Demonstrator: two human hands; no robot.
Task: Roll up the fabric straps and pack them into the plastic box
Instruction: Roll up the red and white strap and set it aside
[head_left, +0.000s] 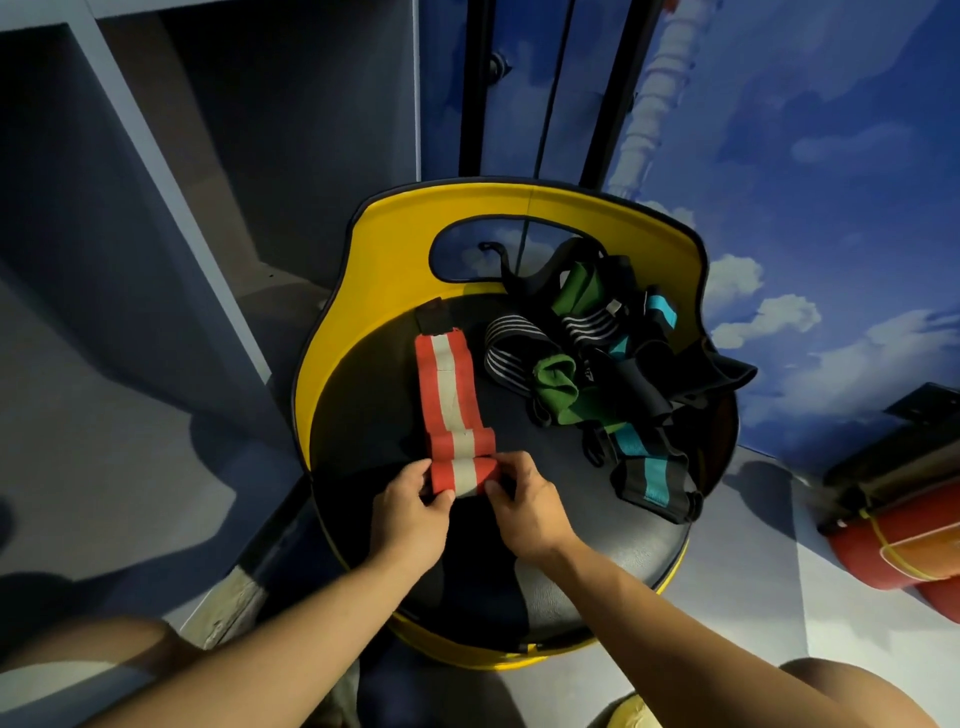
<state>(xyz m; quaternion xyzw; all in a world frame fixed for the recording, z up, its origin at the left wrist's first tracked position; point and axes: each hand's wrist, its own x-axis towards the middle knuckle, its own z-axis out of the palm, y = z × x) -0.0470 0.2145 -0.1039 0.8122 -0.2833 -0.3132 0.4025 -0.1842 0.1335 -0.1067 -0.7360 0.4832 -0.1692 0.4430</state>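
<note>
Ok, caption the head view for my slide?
Both hands roll the red-and-white strap on a black seat.

A tangled pile of straps (613, 374) is crowding the right half of the black seat (363, 405). The yellow backrest (519, 208) is walling off the far side. Bare seat is lying open at the left and near edges.

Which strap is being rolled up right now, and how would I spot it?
Find the black seat with its yellow rim. At its near edge, the left hand and right hand pinch the red strap, the only one with a white centre stripe.
</note>
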